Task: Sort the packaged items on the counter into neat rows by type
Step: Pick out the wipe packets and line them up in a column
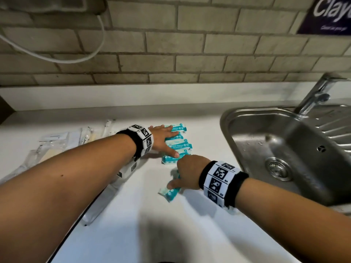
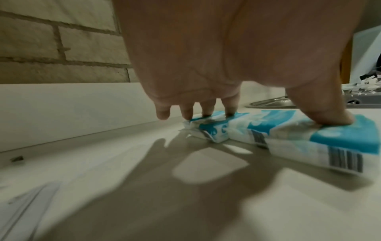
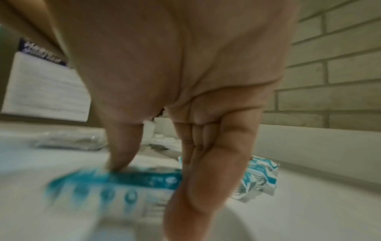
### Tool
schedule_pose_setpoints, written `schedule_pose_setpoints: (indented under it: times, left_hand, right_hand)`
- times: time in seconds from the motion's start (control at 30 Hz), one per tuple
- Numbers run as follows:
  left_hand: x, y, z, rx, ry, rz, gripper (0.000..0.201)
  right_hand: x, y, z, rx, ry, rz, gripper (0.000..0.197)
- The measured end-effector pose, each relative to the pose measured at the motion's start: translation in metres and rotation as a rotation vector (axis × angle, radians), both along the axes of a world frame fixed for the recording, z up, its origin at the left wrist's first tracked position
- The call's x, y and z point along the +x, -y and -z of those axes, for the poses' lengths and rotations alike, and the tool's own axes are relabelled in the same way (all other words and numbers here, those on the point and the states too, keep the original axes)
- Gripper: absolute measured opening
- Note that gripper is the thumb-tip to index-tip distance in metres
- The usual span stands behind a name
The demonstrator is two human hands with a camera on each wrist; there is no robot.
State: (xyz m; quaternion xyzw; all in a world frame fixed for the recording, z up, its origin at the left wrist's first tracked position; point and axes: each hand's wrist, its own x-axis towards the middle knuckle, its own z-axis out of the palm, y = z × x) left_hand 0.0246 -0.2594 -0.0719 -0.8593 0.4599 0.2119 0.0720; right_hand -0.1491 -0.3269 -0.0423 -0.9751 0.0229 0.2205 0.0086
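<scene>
Several teal-and-white packets lie side by side in a row on the white counter. My left hand rests spread over that row, straight fingers and thumb pressing the packet tops. Just in front of the row, my right hand pinches one more teal packet between thumb and fingers; it lies at a slant, and I cannot tell whether it touches the counter. In the right wrist view this packet is blurred under the thumb, with the row behind the fingers.
Clear plastic packets lie in a group at the left, and a long clear one sits under my left forearm. A steel sink with a tap is at the right. A brick wall stands behind the counter.
</scene>
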Motion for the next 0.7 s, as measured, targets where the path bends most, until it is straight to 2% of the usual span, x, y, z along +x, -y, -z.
schedule_pose_setpoints:
  times: [0.1, 0.2, 0.37, 0.5, 0.6, 0.7]
  left_hand:
    - [0.000, -0.003, -0.001, -0.026, 0.005, 0.004, 0.102]
    - [-0.001, -0.002, 0.001, -0.012, 0.001, -0.002, 0.103]
    - [-0.005, -0.006, 0.001, -0.080, -0.039, -0.048, 0.095]
    - [-0.008, -0.008, 0.002, -0.102, -0.066, -0.050, 0.092]
    - [-0.007, -0.007, 0.001, -0.102, -0.073, -0.043, 0.089]
    - [-0.006, -0.010, 0.000, -0.143, -0.108, -0.064, 0.085]
  right_hand:
    - [0.005, -0.008, 0.006, -0.115, 0.018, 0.002, 0.055]
    - [0.012, -0.007, 0.007, -0.150, -0.004, 0.022, 0.053]
    - [0.021, 0.001, 0.003, -0.135, -0.030, 0.118, 0.053]
    - [0.032, 0.008, 0.001, -0.100, -0.003, 0.224, 0.045]
    - [0.039, 0.006, 0.003, -0.083, -0.004, 0.235, 0.038]
    - [0.041, 0.009, 0.001, -0.032, 0.009, 0.260, 0.044]
